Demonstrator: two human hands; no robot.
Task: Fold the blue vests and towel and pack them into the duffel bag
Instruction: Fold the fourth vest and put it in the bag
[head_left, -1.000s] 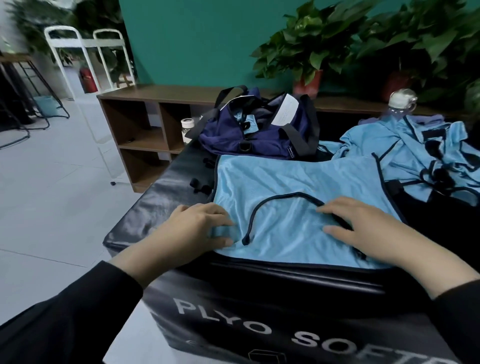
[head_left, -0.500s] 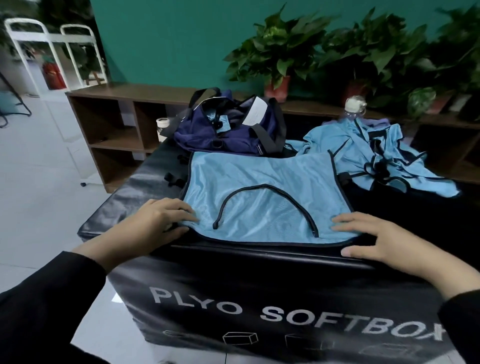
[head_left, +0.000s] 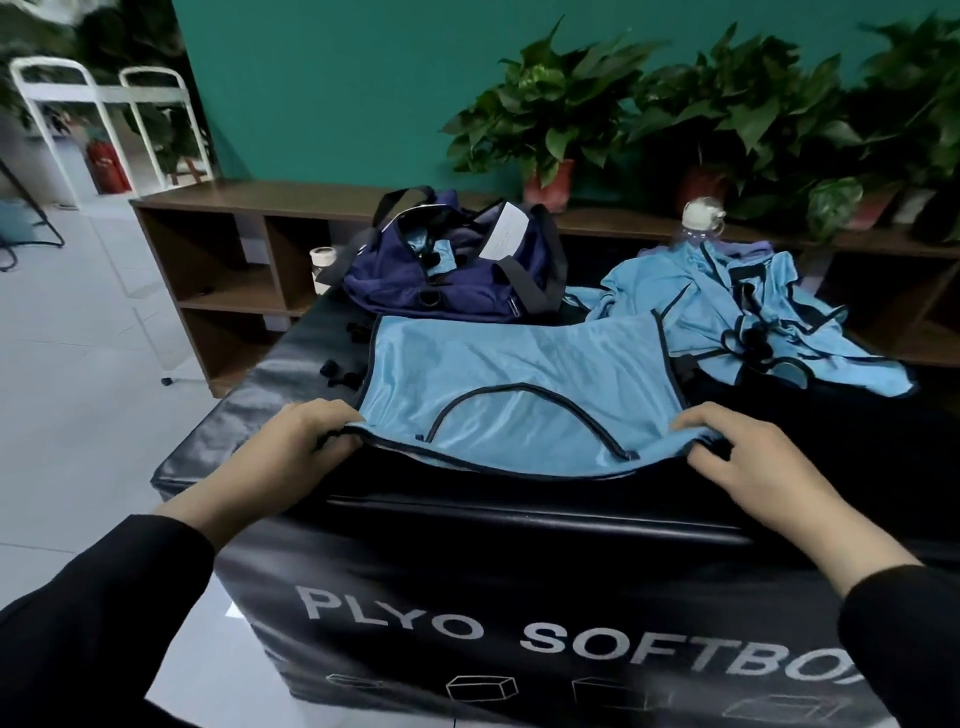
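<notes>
Both hands' fingers (head_left: 332, 423) pinch vest (head_left: 514, 379)

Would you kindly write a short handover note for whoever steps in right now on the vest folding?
Left hand pinches the near left corner of the flat vest; right hand pinches its near right corner, near edge lifted.
The vest lies spread on the black soft box. Duffel bag sits behind it, open, some blue fabric inside. A pile of blue vests lies unfolded at the back right.
Left: fold this vest, pack it, then the pile. Towel not identifiable.
</notes>
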